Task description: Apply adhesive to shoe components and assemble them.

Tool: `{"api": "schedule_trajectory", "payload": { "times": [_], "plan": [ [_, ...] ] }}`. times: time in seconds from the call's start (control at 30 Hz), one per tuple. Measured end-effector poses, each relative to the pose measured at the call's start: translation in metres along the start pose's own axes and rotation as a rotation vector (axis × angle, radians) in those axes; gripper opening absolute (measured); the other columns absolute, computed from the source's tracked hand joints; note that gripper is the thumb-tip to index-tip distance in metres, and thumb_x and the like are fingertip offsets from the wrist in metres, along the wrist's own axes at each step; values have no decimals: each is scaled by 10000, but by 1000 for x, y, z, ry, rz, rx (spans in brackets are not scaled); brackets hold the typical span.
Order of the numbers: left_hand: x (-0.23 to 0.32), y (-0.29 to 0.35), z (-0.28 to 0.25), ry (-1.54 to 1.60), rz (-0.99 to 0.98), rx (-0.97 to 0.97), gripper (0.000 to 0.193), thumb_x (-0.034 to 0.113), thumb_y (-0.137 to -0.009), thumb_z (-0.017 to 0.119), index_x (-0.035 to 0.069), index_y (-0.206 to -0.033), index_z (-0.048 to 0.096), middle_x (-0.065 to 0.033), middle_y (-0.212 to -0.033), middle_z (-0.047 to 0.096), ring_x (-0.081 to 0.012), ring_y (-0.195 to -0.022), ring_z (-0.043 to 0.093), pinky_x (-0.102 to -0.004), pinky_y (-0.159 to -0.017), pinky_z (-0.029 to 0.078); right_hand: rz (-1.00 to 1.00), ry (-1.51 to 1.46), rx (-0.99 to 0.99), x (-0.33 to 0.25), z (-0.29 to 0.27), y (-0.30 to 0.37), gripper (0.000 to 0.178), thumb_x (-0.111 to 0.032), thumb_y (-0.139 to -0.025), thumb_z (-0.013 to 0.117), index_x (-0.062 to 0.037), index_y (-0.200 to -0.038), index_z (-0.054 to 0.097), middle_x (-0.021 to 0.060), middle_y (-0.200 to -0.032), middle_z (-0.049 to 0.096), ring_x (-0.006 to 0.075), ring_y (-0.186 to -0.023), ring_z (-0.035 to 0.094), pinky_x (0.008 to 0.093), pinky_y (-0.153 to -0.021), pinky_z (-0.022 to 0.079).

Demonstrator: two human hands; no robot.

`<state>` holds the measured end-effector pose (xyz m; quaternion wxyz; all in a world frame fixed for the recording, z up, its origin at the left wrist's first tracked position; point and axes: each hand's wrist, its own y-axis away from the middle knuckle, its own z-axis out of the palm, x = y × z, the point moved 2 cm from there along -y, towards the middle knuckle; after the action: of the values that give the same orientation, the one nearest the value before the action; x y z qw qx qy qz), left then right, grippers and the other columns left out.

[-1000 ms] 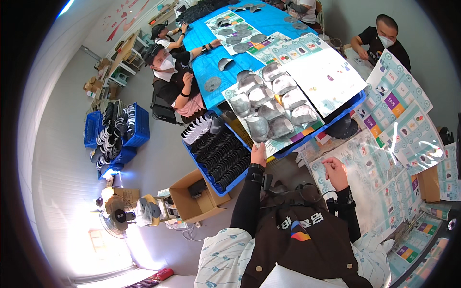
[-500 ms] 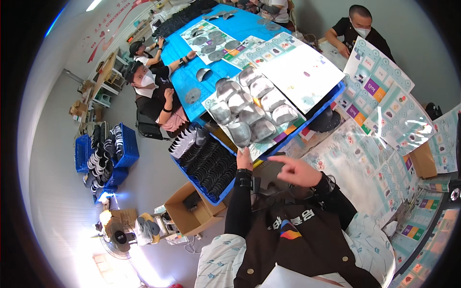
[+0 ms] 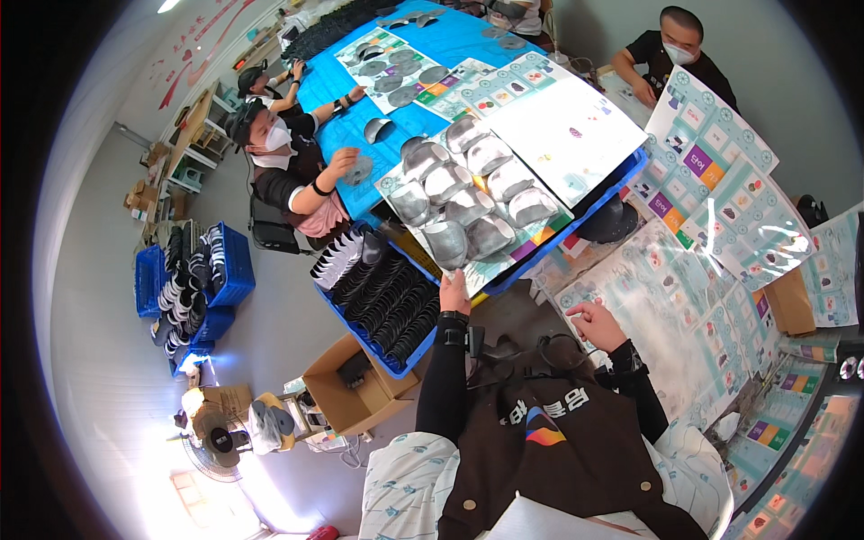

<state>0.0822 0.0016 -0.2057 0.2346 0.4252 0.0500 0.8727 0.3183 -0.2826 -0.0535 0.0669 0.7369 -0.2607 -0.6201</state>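
Board: a flat printed panel, pale with a coloured strip along its near right edge, lying in front of the wearer and tilted in view; it is the landmark for all that follows.
Grey curved pieces: shell-like, set close together in rows on top of the board, some touching or overlapping.
Left hand: at the board's near corner, fingers closed on its edge; the fingers underneath are hidden.
Right hand: to the right of the board's near corner and apart from it, half curled, index finger stretched out toward the left, free of any hold.
White sheet: just beside the board's far right edge.
Blue crate: left of the board's near corner, packed with black curved pieces in nested rows.
Printed sheets: right of the board, spread and overlapping, near the right hand.
Cardboard box: open, nearer the wearer than the board and to its left.
Blue table: beyond the board, with more grey pieces on it.
Co-worker: seated left of the board, one hand raised near a grey disc.
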Motion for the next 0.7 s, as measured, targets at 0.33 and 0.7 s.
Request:
{"api": "schedule_trajectory", "payload": {
  "times": [0.33,0.7],
  "plan": [
    [2,2,4,4,-23,-19,261,100,-1031,551,20,-1276,510,-93,-1119,662,-223,-957,686,-379,-841,573,-64,119,46,-12,6,-3,203,-163,-935,624,-42,-1092,669,18,-634,612,103,-568,602,277,-560,472],
    [4,1,0,0,-37,-7,267,69,-1022,557,12,-1277,507,-83,-1129,644,-203,-978,661,-364,-857,552,-57,148,37,-12,12,-2,198,-179,-928,625,-60,-1079,674,22,-649,618,112,-570,606,286,-560,477]
  ]
}}
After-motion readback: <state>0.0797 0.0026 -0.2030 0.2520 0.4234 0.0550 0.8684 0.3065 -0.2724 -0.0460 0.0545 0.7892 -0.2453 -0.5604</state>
